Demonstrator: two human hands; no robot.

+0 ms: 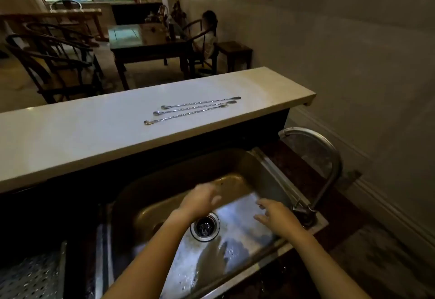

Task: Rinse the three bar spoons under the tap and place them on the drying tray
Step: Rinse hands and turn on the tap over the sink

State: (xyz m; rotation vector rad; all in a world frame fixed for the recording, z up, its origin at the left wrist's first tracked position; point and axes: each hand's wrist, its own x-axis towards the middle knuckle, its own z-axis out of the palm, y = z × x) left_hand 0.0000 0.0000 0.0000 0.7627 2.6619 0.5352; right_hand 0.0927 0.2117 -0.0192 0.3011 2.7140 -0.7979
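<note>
Left hand: held over the sink basin, fingers loosely spread and blurred, holding nothing
Right hand: over the right part of the basin, near the base of the tap, fingers spread apart, empty
Hands to each other: apart, with a gap between them above the drain
Bar spoons: all three lie on the pale worktop beyond the sink, side by side and nearly parallel, bowls toward the left, well apart from both hands
Worktop: a raised light ledge running across the view behind the basin, carrying only the spoons
Sink: steel basin, its floor wet and shiny, with water drops near the front
Drain: round strainer in the basin floor, just below the left hand in the view
Tap: curved metal spout rising at the right edge of the sink; I cannot tell whether water is running
Drying tray: perforated metal surface at the lower left, left of the basin, no spoons on it
</note>
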